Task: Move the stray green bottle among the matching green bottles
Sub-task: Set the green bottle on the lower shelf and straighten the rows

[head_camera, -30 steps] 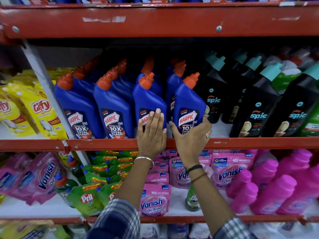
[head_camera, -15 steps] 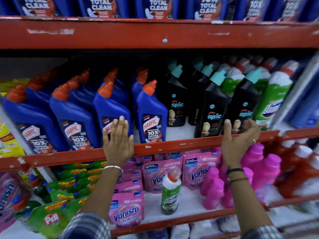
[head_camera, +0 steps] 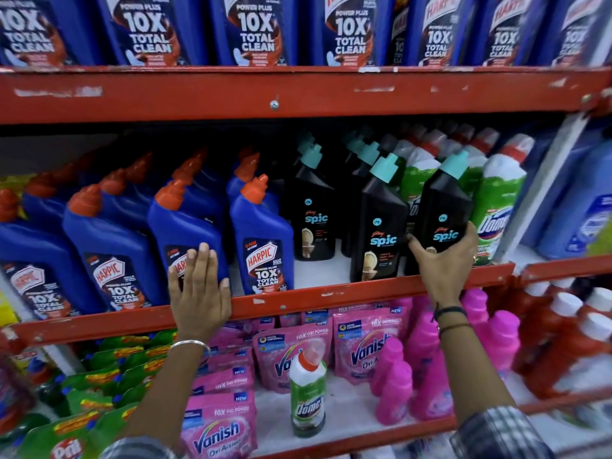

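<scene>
Right hand (head_camera: pixel 443 260) grips a black bottle (head_camera: pixel 440 213) mid-right, likely clearing room by the green bottles (head_camera: pixel 496 207); left hand (head_camera: pixel 198 289) rests flat, holding nothing; the stray (head_camera: pixel 307 395) waits below.

Stray green bottle (head_camera: pixel 307 395) stands upright on the lower shelf, untouched, among pink pouches.

Bare white shelf floor lies open around the upright green-and-white Domex bottle (head_camera: pixel 307 397), between pink Vanish pouches (head_camera: pixel 221 425) and pink plastic bottles (head_camera: pixel 394 382). Above, black teal-capped Spic bottles (head_camera: pixel 379 223) front the matching green bottles (head_camera: pixel 496 200), leaving little room.
</scene>
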`<state>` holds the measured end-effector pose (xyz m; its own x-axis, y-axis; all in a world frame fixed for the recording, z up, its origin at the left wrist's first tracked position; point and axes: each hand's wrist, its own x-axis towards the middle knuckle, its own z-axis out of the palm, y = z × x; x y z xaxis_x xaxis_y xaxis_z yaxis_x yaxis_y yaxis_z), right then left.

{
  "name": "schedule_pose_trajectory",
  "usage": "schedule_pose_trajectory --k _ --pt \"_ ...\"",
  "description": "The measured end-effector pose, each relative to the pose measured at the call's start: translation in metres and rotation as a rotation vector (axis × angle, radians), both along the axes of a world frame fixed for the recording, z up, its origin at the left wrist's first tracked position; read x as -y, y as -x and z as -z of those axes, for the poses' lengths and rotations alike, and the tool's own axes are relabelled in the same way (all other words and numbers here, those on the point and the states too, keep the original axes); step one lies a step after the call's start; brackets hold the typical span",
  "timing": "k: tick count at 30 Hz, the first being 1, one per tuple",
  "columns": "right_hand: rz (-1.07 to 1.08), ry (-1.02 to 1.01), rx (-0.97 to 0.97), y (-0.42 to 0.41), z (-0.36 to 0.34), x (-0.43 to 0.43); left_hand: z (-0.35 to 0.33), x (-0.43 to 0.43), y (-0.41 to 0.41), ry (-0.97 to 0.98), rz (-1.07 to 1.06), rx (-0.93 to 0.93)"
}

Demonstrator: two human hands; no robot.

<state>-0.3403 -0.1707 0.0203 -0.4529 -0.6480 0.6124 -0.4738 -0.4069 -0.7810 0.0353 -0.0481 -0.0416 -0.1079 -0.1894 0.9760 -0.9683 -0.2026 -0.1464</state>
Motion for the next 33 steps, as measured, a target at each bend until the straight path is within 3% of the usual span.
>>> schedule_pose_trajectory --k 14,25,33 --pt "0.011 0.176 0.108 -0.012 -0.034 -0.093 -0.001 0.001 0.000 -0.007 -0.005 -0.003" --pt "-0.223 0.116 0.040 -0.102 -0.058 -0.118 -0.001 0.000 0.000 -0.009 0.013 -0.012" --pt "-0.126 0.041 -0.060 -0.151 -0.040 -0.106 -0.001 -0.001 -0.001 -0.023 0.018 -0.006"
